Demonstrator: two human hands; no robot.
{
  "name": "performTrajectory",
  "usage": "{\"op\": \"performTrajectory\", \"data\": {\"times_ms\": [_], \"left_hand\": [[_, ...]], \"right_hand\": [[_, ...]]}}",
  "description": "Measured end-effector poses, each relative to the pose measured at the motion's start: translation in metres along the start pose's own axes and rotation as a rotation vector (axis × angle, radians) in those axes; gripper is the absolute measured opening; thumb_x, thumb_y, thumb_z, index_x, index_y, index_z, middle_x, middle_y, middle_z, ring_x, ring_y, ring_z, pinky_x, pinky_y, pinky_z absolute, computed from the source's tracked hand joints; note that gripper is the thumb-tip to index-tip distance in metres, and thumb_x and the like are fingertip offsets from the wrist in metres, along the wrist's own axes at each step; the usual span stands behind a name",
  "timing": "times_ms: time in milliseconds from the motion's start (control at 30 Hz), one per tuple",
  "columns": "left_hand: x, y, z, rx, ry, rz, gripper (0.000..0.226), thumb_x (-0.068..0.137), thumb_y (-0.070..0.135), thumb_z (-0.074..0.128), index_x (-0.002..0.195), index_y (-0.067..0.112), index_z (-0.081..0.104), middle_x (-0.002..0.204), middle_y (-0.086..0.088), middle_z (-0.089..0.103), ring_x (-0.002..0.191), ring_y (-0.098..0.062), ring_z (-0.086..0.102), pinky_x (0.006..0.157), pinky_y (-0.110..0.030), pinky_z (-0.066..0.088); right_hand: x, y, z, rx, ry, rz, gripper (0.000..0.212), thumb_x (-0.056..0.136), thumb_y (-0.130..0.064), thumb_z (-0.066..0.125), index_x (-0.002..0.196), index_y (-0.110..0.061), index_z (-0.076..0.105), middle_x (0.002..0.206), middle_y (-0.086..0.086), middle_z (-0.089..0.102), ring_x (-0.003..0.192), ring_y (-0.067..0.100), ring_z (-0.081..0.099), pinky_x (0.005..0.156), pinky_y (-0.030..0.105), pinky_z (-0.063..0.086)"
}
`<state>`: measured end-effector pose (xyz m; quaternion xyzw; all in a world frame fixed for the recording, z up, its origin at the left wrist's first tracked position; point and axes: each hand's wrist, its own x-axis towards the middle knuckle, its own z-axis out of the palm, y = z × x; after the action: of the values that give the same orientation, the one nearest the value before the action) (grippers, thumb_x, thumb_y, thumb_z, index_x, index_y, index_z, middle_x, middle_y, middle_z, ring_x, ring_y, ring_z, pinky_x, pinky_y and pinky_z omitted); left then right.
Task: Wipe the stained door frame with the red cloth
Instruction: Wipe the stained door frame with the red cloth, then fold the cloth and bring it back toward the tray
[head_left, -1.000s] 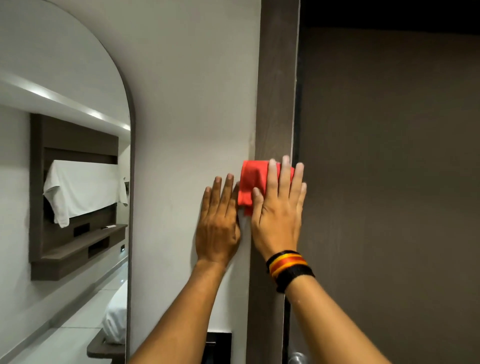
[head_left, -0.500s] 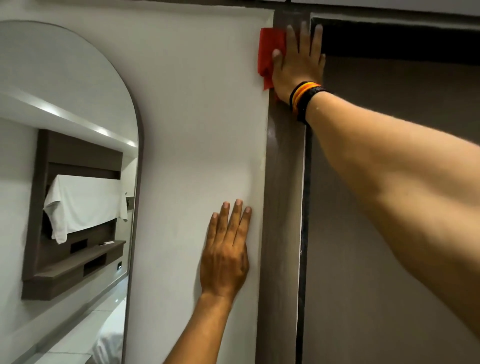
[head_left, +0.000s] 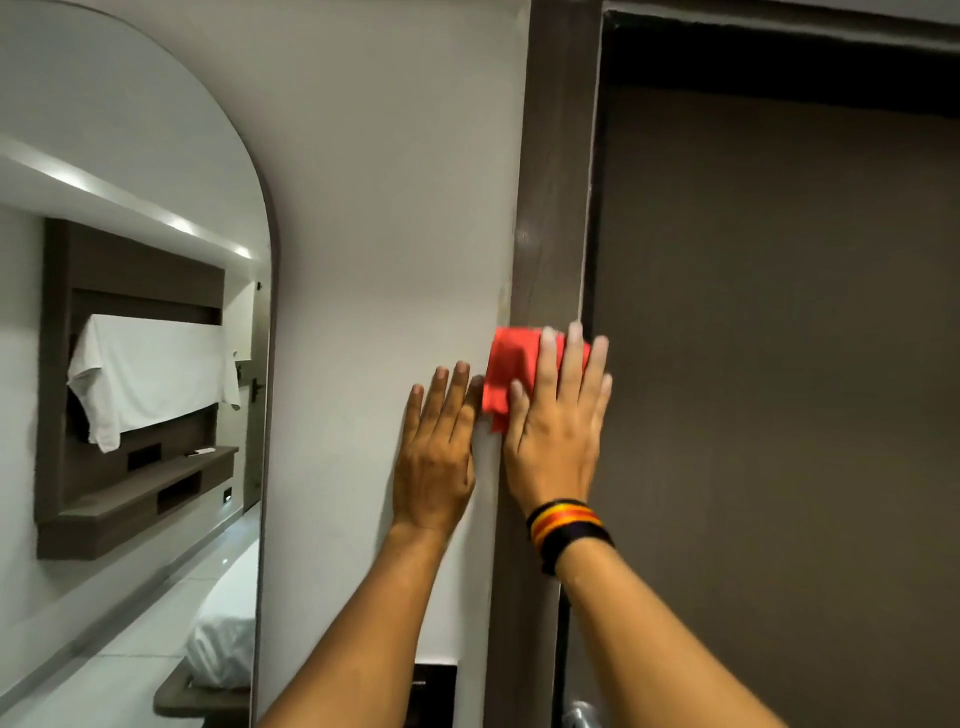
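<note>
Reaching forward from the bottom edge, two bare forearms end in flat hands laid against a vertical surface. The right hand (head_left: 556, 421), fingers extended and close together, presses the red cloth (head_left: 511, 371) flat on the door frame (head_left: 553, 208); it is not curled around the cloth but holds it under palm and fingers. A striped wristband (head_left: 566, 527) in black, yellow and red circles the right wrist. The cloth is folded, lies at mid-height of the dark brown frame, and overhangs the frame's left edge onto the white wall (head_left: 384, 208); its upper left part shows above and beside the fingers. The left hand (head_left: 436, 447) rests spread and empty on the wall just beside the frame, its fingertips close to the lower left corner of the cloth. Pale marks show along the frame's left edge above the cloth. To the right of the frame stands the closed dark door (head_left: 779, 364), with part of a metal handle (head_left: 579, 714) at the bottom edge. Farther left, an arched mirror (head_left: 130, 364) reflects a wooden wall unit (head_left: 57, 364) draped with a white towel (head_left: 150, 374).
</note>
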<state>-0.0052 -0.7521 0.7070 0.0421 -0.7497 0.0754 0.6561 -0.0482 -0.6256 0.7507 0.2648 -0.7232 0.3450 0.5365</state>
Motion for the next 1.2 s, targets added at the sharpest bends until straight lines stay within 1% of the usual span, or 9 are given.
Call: {"op": "performTrajectory", "data": {"times_ms": [200, 367, 467, 600, 700, 767, 833, 933, 1200], "left_hand": [[-0.041, 0.010, -0.035, -0.146, -0.199, -0.061, 0.056, 0.102, 0.018, 0.036, 0.156, 0.003, 0.041, 0.164, -0.015, 0.041, 0.156, -0.033, 0.034, 0.129, -0.050, 0.026], [-0.150, 0.029, -0.053, -0.238, -0.293, -0.054, 0.042, 0.107, 0.033, 0.043, 0.140, 0.014, 0.060, 0.129, -0.004, 0.072, 0.116, -0.021, 0.068, 0.104, -0.028, 0.046], [-0.190, 0.048, -0.059, -0.358, -0.524, -0.253, 0.051, 0.102, 0.058, 0.046, 0.139, 0.026, 0.059, 0.119, 0.011, 0.070, 0.107, -0.008, 0.065, 0.091, -0.019, 0.053], [-0.198, 0.061, -0.058, -0.465, -0.538, -0.520, 0.022, 0.100, 0.042, 0.062, 0.118, 0.030, 0.064, 0.115, 0.013, 0.064, 0.108, -0.007, 0.063, 0.085, -0.016, 0.056], [-0.189, 0.074, -0.066, -0.508, -0.515, -0.506, 0.013, 0.097, 0.025, 0.062, 0.109, 0.031, 0.061, 0.113, 0.017, 0.059, 0.112, -0.005, 0.057, 0.088, -0.023, 0.055], [-0.189, 0.087, -0.076, -0.597, -0.556, -0.513, 0.026, 0.098, 0.022, 0.060, 0.119, 0.036, 0.060, 0.122, 0.021, 0.060, 0.117, 0.001, 0.057, 0.096, -0.020, 0.054], [-0.189, 0.105, -0.085, -0.688, -0.641, -0.542, 0.029, 0.100, 0.025, 0.058, 0.121, 0.044, 0.056, 0.120, 0.021, 0.066, 0.113, 0.003, 0.063, 0.094, -0.018, 0.056], [-0.193, 0.142, -0.088, -0.760, -0.709, -0.572, 0.014, 0.100, 0.031, 0.058, 0.111, 0.039, 0.056, 0.100, 0.016, 0.072, 0.096, 0.000, 0.070, 0.083, -0.031, 0.062], [-0.248, 0.311, -0.061, -0.967, -0.884, -0.806, 0.011, 0.091, 0.014, 0.075, 0.100, 0.016, 0.069, 0.093, -0.003, 0.078, 0.087, -0.024, 0.073, 0.087, -0.046, 0.060]], "right_hand": [[-0.133, 0.029, 0.017, 0.011, -0.121, 0.015, 0.067, 0.106, -0.039, 0.038, 0.164, -0.021, 0.010, 0.174, 0.010, 0.005, 0.161, 0.033, -0.006, 0.129, 0.058, 0.011], [-0.239, 0.051, 0.025, 0.025, -0.256, 0.028, 0.068, 0.105, -0.041, 0.031, 0.164, -0.022, 0.004, 0.174, 0.010, -0.003, 0.161, 0.036, -0.006, 0.128, 0.055, 0.005], [-0.279, 0.057, 0.022, 0.000, -0.410, 0.079, 0.068, 0.105, -0.041, 0.026, 0.164, -0.020, 0.001, 0.173, 0.011, -0.007, 0.160, 0.036, -0.007, 0.127, 0.054, 0.002], [-0.280, 0.064, 0.005, 0.150, -0.538, 0.105, 0.074, 0.104, -0.050, 0.031, 0.163, -0.028, -0.009, 0.172, -0.002, -0.018, 0.159, 0.022, -0.020, 0.131, 0.053, 0.006], [-0.271, 0.073, -0.029, 0.443, -0.517, 0.369, 0.103, 0.093, -0.057, 0.060, 0.161, -0.036, -0.015, 0.169, -0.017, -0.023, 0.159, 0.009, -0.015, 0.125, 0.040, 0.012], [-0.266, 0.082, -0.060, 0.661, -0.508, 0.659, 0.120, 0.082, -0.044, 0.080, 0.162, -0.036, -0.008, 0.168, -0.020, -0.002, 0.155, 0.010, 0.017, 0.122, 0.034, 0.030], [-0.262, 0.099, -0.089, 0.809, -0.582, 0.819, 0.103, 0.080, -0.021, 0.086, 0.160, -0.028, 0.022, 0.154, -0.006, 0.040, 0.131, 0.011, 0.052, 0.099, 0.018, 0.053], [-0.262, 0.133, -0.129, 0.923, -0.536, 0.910, 0.043, 0.079, 0.006, 0.080, 0.119, -0.003, 0.066, 0.111, 0.015, 0.071, 0.096, 0.022, 0.068, 0.071, 0.013, 0.058], [-0.323, 0.257, -0.249, 0.773, -0.389, 1.234, 0.027, 0.081, 0.005, 0.078, 0.106, 0.000, 0.070, 0.090, 0.010, 0.077, 0.070, 0.010, 0.073, 0.063, 0.020, 0.059]]}}
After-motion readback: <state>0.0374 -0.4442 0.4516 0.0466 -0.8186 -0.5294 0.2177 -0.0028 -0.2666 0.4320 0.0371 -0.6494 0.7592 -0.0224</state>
